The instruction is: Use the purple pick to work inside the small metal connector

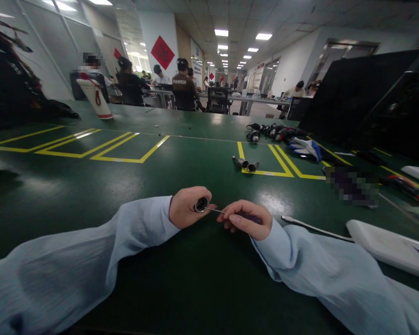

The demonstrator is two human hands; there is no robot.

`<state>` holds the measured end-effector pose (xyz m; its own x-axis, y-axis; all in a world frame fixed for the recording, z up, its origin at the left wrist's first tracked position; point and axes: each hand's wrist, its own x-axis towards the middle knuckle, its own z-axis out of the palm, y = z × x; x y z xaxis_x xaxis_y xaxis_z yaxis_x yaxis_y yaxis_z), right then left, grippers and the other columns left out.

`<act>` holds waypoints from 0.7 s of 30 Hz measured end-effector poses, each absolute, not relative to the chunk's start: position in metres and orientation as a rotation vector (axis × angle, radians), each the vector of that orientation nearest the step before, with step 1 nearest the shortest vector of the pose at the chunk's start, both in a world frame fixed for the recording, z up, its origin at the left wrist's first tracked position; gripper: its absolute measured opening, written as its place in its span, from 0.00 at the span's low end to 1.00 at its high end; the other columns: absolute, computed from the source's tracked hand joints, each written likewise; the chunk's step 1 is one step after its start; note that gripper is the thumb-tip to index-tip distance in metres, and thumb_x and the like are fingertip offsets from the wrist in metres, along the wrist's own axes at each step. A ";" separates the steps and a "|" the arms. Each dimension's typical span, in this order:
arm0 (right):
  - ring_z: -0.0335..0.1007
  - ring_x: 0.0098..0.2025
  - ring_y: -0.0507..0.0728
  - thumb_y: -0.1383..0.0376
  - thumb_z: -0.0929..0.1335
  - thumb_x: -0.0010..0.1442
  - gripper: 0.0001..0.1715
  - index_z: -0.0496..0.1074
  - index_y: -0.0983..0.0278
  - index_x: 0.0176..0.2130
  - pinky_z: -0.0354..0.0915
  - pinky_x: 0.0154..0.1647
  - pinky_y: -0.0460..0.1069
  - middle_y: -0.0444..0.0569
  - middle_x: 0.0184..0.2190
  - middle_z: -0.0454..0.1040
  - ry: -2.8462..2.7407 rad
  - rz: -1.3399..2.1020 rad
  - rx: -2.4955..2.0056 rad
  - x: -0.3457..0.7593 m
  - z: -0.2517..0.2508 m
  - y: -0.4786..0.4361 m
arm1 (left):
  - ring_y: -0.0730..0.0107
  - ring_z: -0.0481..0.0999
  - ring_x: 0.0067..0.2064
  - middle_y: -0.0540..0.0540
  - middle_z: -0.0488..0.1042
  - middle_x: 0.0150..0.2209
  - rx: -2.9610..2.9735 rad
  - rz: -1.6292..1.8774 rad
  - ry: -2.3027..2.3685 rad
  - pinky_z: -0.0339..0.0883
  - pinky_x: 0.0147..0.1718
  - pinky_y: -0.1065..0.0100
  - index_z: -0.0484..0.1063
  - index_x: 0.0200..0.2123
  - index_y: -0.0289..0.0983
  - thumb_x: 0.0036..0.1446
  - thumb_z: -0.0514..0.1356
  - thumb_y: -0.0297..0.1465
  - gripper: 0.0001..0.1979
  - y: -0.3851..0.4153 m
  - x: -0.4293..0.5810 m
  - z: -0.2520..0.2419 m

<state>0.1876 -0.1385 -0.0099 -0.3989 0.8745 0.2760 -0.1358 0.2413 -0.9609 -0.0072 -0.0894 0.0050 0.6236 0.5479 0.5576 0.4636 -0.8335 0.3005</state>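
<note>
My left hand is closed round a cylindrical metal connector, its round open end facing me. In my right hand is a screwdriver with a dark handle and a thin shaft. The shaft reaches left to the rim of the connector; whether its tip is inside I cannot tell. Both hands are just above the green table. Beyond them lie two similar metal connectors, side by side at a yellow taped line.
Several dark connectors are heaped at the back right beside a blue and white glove. A white power strip with a cable lies by my right sleeve. A white cup stands at the back left. Other people sit at far desks.
</note>
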 end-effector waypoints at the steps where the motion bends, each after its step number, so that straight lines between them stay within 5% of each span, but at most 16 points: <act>1: 0.69 0.28 0.49 0.60 0.67 0.54 0.09 0.70 0.65 0.32 0.66 0.26 0.44 0.49 0.32 0.75 -1.565 1.334 -0.702 0.187 -0.010 -0.139 | 0.79 0.62 0.21 0.53 0.63 0.21 2.699 1.001 0.842 0.56 0.21 0.76 0.61 0.23 0.35 0.52 0.57 0.32 0.10 -0.089 -0.007 0.005; 21: 0.69 0.26 0.50 0.59 0.68 0.52 0.12 0.71 0.67 0.28 0.65 0.28 0.45 0.49 0.26 0.75 -1.519 1.335 -0.769 0.190 -0.008 -0.138 | 0.77 0.65 0.23 0.52 0.66 0.23 2.878 0.669 0.965 0.55 0.22 0.75 0.64 0.26 0.35 0.52 0.55 0.30 0.05 -0.090 -0.006 0.003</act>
